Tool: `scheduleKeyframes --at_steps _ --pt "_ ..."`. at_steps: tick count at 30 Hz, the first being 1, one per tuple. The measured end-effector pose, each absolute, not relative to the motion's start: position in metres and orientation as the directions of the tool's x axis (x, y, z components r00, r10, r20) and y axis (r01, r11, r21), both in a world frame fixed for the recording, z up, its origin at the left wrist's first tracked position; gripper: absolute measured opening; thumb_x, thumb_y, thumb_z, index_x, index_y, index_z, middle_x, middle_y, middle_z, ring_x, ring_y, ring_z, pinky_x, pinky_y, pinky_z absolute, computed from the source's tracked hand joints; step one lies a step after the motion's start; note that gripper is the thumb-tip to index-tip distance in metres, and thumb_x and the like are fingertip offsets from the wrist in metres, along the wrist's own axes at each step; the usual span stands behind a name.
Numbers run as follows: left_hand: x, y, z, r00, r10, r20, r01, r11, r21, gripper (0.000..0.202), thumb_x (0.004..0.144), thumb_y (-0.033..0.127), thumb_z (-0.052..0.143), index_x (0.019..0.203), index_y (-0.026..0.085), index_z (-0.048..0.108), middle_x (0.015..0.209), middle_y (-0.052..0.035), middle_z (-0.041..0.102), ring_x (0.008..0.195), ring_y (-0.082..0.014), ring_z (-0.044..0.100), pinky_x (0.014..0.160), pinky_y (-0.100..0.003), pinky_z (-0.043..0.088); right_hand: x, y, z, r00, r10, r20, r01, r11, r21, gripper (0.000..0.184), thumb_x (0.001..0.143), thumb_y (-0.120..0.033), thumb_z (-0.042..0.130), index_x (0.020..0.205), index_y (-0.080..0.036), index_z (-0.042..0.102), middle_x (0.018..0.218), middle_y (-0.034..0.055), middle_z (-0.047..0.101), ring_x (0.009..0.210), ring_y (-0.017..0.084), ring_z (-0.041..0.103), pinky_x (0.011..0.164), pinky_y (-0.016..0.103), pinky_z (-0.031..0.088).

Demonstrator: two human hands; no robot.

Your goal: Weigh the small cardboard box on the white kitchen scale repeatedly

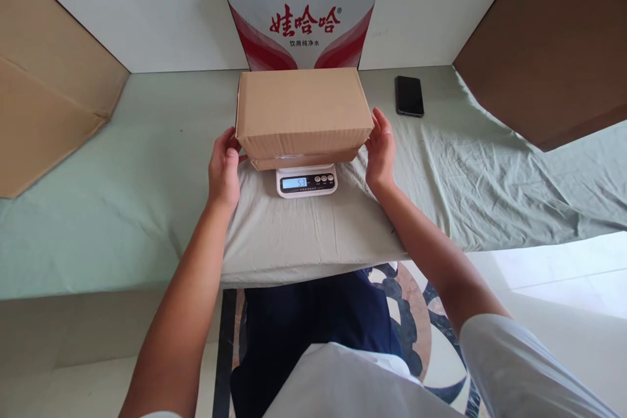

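A closed brown cardboard box (302, 111) rests on a small white digital scale (306, 181) whose lit display shows digits. My left hand (224, 170) presses its fingers against the box's left lower side. My right hand (381, 150) lies against the box's right side with fingers stretched along it. Both hands flank the box and touch it at its sides.
The scale stands on a table covered with a pale green cloth (147, 196). A black phone (409, 95) lies at the back right. A white and red printed carton (301, 19) stands behind the box. Large brown cardboard sheets lean at the left (44, 78) and right (553, 46).
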State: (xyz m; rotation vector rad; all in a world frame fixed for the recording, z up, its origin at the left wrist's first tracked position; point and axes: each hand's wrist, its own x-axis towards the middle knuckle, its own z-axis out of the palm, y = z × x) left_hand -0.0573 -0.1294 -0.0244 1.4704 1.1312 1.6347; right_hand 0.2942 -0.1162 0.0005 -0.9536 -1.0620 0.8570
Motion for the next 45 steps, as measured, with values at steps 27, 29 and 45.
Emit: scheduleKeyframes --at_steps 27,29,45 --pt "-0.020 -0.088 0.062 -0.053 0.940 0.337 -0.008 -0.338 0.941 0.045 0.089 0.065 0.083 0.108 0.025 0.074 0.121 -0.0091 0.080 0.144 -0.0392 0.070 0.125 -0.055 0.058 0.277 -0.064 0.041 0.057 0.828 0.557 0.187 0.539 -0.821 0.095 0.093 -0.073 0.080 0.172 -0.044 0.037 0.175 0.0058 0.051 0.173 0.040 0.042 0.141 0.064 0.047" --pt "-0.016 -0.061 0.048 -0.111 0.965 0.239 -0.099 -0.250 0.963 0.044 0.099 0.067 0.070 0.111 0.025 0.074 0.132 -0.0097 0.081 0.155 -0.0358 0.063 0.128 -0.052 0.055 0.273 -0.036 0.027 0.079 0.815 0.575 0.184 0.555 -0.812 0.097 0.092 -0.072 0.080 0.173 -0.042 0.035 0.178 0.0065 0.048 0.175 0.039 0.041 0.144 0.063 0.043" --pt "0.000 -0.020 -0.010 -0.126 0.977 0.171 -0.234 -0.197 0.952 0.055 0.095 0.066 0.057 0.132 0.030 0.075 0.160 -0.0103 0.071 0.166 -0.0272 0.054 0.140 -0.048 0.042 0.270 0.018 -0.036 0.107 0.898 0.427 0.184 0.404 -0.896 0.087 0.089 -0.066 0.079 0.162 -0.031 0.047 0.170 0.0108 0.060 0.165 0.031 0.052 0.147 0.055 0.036"
